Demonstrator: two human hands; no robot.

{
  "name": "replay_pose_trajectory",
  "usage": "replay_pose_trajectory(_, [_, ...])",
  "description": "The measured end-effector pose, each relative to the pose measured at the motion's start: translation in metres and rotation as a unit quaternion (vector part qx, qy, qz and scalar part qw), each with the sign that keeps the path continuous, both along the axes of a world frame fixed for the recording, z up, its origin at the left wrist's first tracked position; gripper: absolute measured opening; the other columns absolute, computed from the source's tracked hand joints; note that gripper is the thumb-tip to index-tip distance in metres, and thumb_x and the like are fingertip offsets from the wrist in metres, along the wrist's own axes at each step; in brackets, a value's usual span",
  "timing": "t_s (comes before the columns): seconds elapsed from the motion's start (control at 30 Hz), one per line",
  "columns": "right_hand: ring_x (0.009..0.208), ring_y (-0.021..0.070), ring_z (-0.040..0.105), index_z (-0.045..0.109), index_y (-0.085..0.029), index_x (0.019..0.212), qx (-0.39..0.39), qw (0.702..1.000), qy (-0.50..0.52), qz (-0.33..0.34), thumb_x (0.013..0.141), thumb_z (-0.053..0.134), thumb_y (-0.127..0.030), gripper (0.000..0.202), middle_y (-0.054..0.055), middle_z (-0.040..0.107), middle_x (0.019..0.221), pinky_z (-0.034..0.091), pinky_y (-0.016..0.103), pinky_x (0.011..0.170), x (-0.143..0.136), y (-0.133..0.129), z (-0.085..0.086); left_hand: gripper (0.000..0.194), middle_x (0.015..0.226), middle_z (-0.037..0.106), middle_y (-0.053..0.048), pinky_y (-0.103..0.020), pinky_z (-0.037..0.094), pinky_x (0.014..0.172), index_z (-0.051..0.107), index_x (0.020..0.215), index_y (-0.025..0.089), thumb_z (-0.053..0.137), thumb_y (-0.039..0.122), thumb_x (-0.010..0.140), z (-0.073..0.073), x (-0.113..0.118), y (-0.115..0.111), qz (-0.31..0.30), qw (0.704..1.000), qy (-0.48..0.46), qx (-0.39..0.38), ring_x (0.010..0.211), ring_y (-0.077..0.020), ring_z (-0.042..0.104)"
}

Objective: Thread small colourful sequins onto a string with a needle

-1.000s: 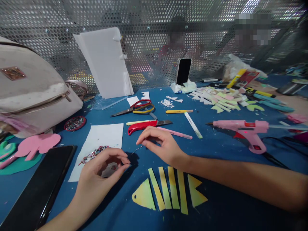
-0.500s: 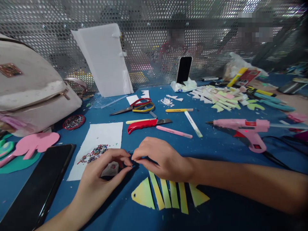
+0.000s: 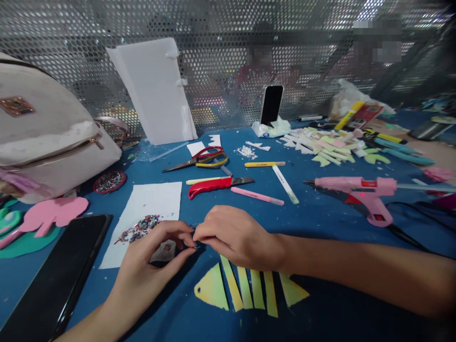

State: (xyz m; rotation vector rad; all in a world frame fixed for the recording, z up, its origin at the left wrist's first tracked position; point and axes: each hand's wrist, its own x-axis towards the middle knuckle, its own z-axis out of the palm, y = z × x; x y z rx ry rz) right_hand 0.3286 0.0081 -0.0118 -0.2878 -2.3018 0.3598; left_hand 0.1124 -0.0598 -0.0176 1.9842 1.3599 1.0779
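Note:
My left hand [image 3: 147,259] is closed in a loose pinch, with a tiny blue bead [image 3: 197,246] at the thumb tip. Fingertip to fingertip with it, my right hand [image 3: 242,240] pinches too; whatever lies between those fingers is too small to make out. Behind my left hand, a pile of mixed coloured beads [image 3: 142,227] rests on a white paper sheet [image 3: 160,195]. Below my right hand lies a yellow-green fish cut into pieces: a head [image 3: 213,290] with an eye hole, several strips [image 3: 245,289] and a tail [image 3: 292,291]. The right forearm hides the strips' upper ends.
Scissors [image 3: 194,162], a red-handled knife [image 3: 213,186] and markers [image 3: 258,195] lie beyond my hands. A pink glue gun [image 3: 359,187] with a cable is at right, below a heap of foam scraps [image 3: 327,145]. A black phone [image 3: 53,275] and a backpack [image 3: 46,128] are at left.
My right hand's fingers have shifted slightly left and closed more tightly by my left fingertips. My left hand stays almost still.

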Motion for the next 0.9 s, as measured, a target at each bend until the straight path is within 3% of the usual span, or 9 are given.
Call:
replay_pose_trajectory(0.37, [0.082, 0.0153, 0.055, 0.060, -0.016, 0.102, 0.002, 1.000, -0.007, 0.002, 0.103, 0.047, -0.012, 0.013, 0.006, 0.069, 0.092, 0.046, 0.027, 0.078, 0.0001, 0.0001, 0.0018, 0.019, 0.093, 0.072, 0.002, -0.021, 0.058, 0.075, 0.061, 0.107, 0.027, 0.066, 0.017, 0.091, 0.0026, 0.0017, -0.0003, 0.000, 1.000, 0.019, 0.006, 0.083, -0.0128, 0.071])
replay_pose_trajectory(0.9, [0.088, 0.0165, 0.060, 0.060, -0.019, 0.107, -0.128, 0.990, -0.057, 0.009, 0.098, 0.055, -0.015, 0.011, 0.005, 0.068, 0.094, 0.047, 0.026, 0.080, 0.0019, 0.0028, 0.0006, 0.021, 0.090, 0.072, 0.002, -0.021, 0.058, 0.073, 0.059, 0.110, 0.026, 0.063, 0.017, 0.091, 0.0060, 0.0054, 0.0025, -0.002, 0.998, 0.051, 0.031, 0.079, -0.0131, 0.072])
